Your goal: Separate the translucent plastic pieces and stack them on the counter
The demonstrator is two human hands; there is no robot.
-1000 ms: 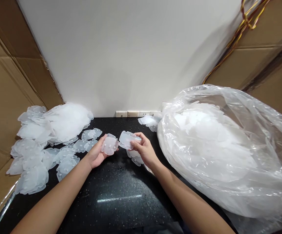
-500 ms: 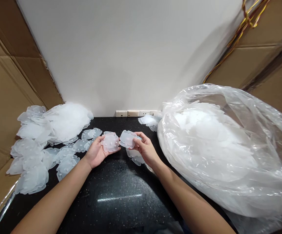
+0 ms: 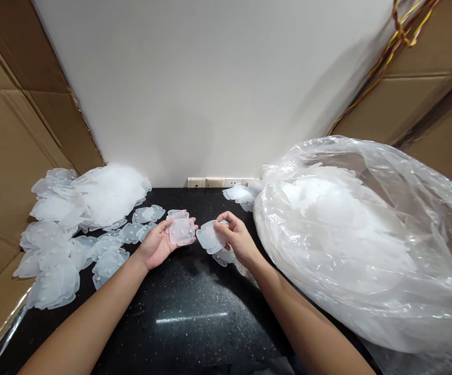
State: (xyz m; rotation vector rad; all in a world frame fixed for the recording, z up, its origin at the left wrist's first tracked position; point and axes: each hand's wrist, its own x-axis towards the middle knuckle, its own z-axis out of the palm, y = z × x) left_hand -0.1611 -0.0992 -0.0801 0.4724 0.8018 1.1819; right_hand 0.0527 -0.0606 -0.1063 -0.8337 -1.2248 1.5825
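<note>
On my left palm and fingers rest a few thin, translucent plastic pieces (image 3: 181, 232), squarish with rounded corners and small round bumps. My left hand (image 3: 157, 246) is turned up with its thumb over their edge. Between thumb and fingers my right hand (image 3: 235, 238) pinches a similar translucent plastic piece (image 3: 210, 237), just right of the left hand's pieces and apart from them. Beneath it, partly hidden by that hand, more plastic pieces (image 3: 224, 257) lie on the black tabletop (image 3: 186, 307).
A large clear plastic bag (image 3: 366, 312) full of like pieces stands at the right. Piles of pieces (image 3: 108, 192) cover the left side, with looser ones (image 3: 108, 263) nearer me. A few lie by the wall sockets (image 3: 215, 182). Cardboard (image 3: 10, 140) borders the left.
My right hand has lowered its plastic piece slightly and tilted it, drawing it a little away from the left hand's pieces. My left hand still holds its pieces.
</note>
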